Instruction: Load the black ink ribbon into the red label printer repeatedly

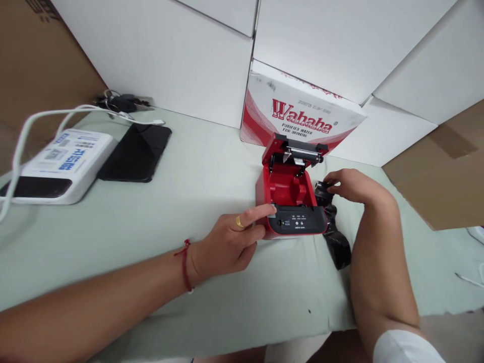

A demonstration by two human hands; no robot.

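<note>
A small red printer (289,199) with a black control panel stands on the pale green table (196,191), its lid tipped open and its red paper bay empty. My left hand (230,242) rests against the printer's left front corner, index finger stretched onto the panel edge, the other fingers curled; it wears a gold ring and a red wrist string. My right hand (351,185) is closed on a black wrapped roll (323,192) right beside the printer's right side. A loose black strip (336,242) trails from it toward me.
A white device (66,164) with a white cable (22,136) and a black phone (136,154) lie at the left. A red and white Wahaha box (302,118) stands behind the printer among white cartons (170,55). Brown cardboard (442,171) juts in at the right.
</note>
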